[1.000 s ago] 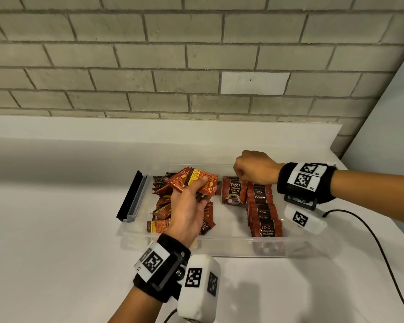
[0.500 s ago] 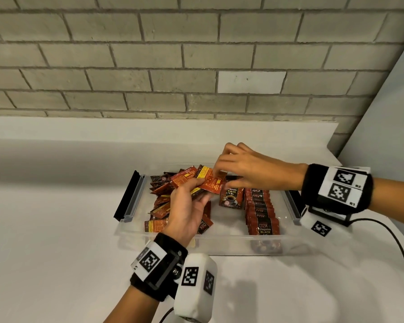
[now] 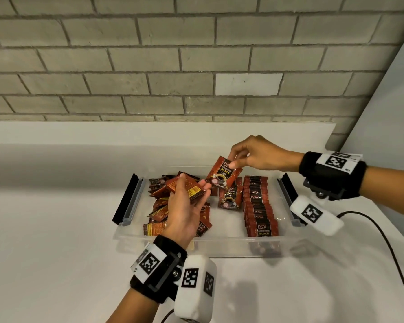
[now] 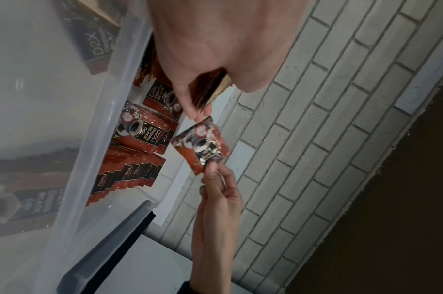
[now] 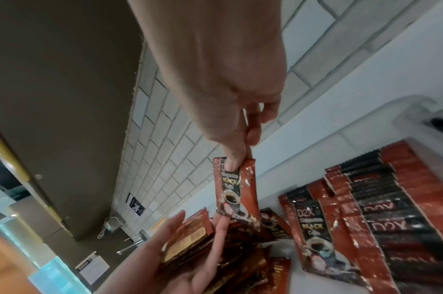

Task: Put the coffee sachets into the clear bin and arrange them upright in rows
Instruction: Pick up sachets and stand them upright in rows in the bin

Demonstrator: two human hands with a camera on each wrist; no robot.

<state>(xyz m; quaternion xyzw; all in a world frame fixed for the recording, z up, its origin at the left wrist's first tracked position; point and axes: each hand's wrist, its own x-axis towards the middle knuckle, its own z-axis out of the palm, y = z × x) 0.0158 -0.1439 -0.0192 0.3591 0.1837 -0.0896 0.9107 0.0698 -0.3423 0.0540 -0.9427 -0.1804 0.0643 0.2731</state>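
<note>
A clear bin sits on the white counter. My right hand pinches one red coffee sachet by its top edge above the bin. My left hand grips a small stack of sachets, and its fingertip touches the lifted sachet's lower corner. A row of upright sachets stands along the bin's right side. A second short row stands in the middle. Loose sachets lie heaped at the left.
Black latch handles flank the bin's two ends. A grey brick wall rises behind the counter. A black cable runs across the counter on the right. The white counter extends left and in front.
My right hand came from the back of the upright rows to the left hand's stack, took one sachet and lifted it up and clear. The left hand stayed over the loose pile.
</note>
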